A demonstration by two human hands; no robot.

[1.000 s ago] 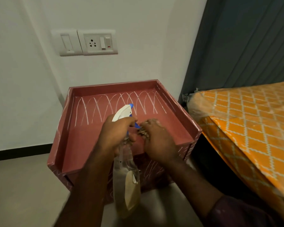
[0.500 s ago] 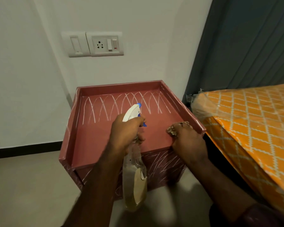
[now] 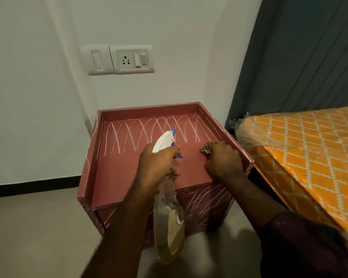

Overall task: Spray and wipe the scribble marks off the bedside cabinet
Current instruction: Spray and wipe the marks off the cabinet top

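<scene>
Left hand [image 3: 157, 167] gripping spray bottle [image 3: 170, 227], right hand [image 3: 223, 165] clutching cloth [image 3: 206, 150]; moved farther onto cabinet [image 3: 119, 177]

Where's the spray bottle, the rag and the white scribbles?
spray bottle [image 3: 168, 223], head view, on the clear body with yellowish liquid
rag [image 3: 206, 150], head view, on the crumpled end that sticks out
scribble marks [image 3: 147, 133], head view, among the white loops at the back

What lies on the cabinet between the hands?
Nothing: head view shows bare pink cabinet top between the left hand holding the clear spray bottle and the right hand clutching a brownish rag.
</scene>
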